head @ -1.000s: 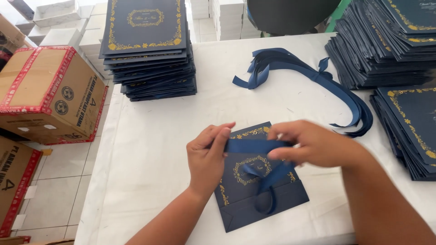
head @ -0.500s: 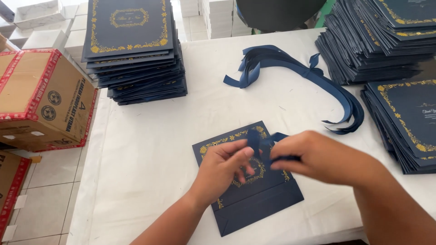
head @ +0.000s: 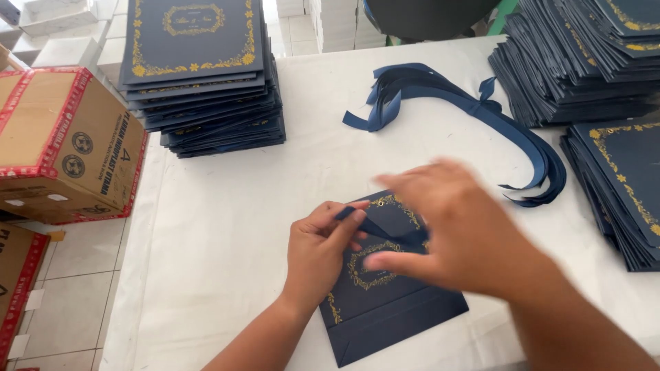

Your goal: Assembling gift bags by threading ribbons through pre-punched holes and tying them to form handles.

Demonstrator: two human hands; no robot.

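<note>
hands: 2 [head: 317, 249] [head: 457, 230] | flat navy paper bag on table: 1 [head: 392, 302] | stacks of navy bags: 3 [head: 199, 75] [head: 577, 62] [head: 622, 185] | ribbon bundle: 1 [head: 467, 113] | cardboard boxes: 2 [head: 62, 144] [head: 17, 282]

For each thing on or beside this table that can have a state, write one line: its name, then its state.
Navy paper bag: folded flat, lying under both hands.
Ribbon on the bag: pinched by the left hand.
Right hand: blurred, over the bag; grip unclear.
Loose ribbon bundle: untied, lying on the table.
Left stack of bags: flat, piled.
Right stacks of bags: flat, piled.
Cardboard box: taped shut.
</note>
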